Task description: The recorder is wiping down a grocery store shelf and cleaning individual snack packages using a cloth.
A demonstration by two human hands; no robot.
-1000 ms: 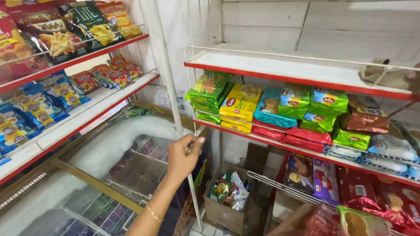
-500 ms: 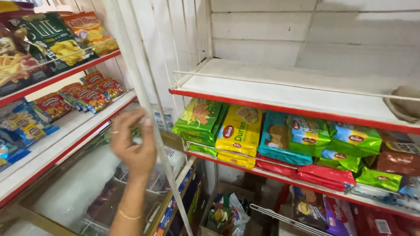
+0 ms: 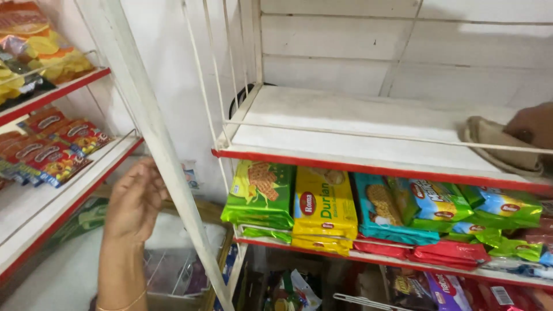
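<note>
Pressing down on a tan cloth (image 3: 495, 144) at the far right of the empty white top shelf (image 3: 345, 124), the right hand (image 3: 533, 124) is only partly in frame, so can't tell exactly how its fingers sit — they look laid over the cloth's right end rather than pinching it. Cloth is bunched, long axis running roughly left-right along the shelf front, just behind the thin wire rail (image 3: 368, 135), w/ most of the bare shelf stretching away to its left. Left hand (image 3: 133, 198) is well apart, low on the other side of the slanted white upright post (image 3: 155, 144), fingers loosely spread and slightly curled, holding nothing, fingertips close to the post but can't say if touching. It hangs near the edge of the left rack's lower shelf (image 3: 75, 184), below the red snack packs (image 3: 52, 150). So right hand is the nearer one to the cloth by far. Under the top shelf: green biscuit pack (image 3: 262, 193), yellow pack (image 3: 325, 207), teal pack (image 3: 383, 210) stacked side by side, untouched.
</note>
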